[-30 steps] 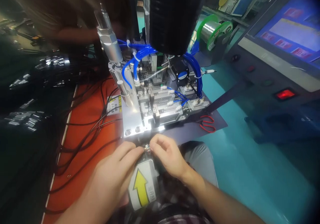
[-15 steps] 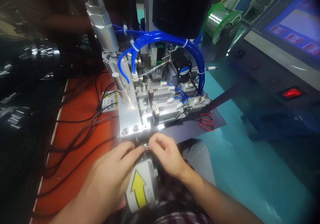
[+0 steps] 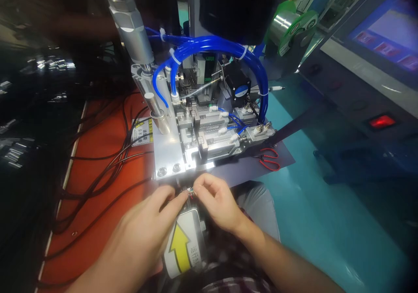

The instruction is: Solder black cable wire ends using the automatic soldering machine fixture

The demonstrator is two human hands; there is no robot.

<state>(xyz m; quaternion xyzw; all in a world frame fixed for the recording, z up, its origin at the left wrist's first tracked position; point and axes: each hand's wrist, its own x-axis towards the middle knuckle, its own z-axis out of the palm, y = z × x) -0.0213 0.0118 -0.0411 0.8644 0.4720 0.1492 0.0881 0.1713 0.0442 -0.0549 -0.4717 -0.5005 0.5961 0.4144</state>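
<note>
Two hands, the left hand [image 3: 146, 217] and the right hand [image 3: 217, 201], pinch one small part [image 3: 190, 192] at their fingertips, just in front of the machine [image 3: 170, 153]. The part is probably light, stiff and easily bent; its detail is too small to tell. Hold opposite ends lightly. Red-handled cutters [image 3: 262, 156] lie right of the machine; a spool [image 3: 282, 25] stands beyond it.

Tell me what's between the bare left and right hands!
The head view shows a tiny pale-and-red piece between the left hand and right hand, too small to identify.
</note>
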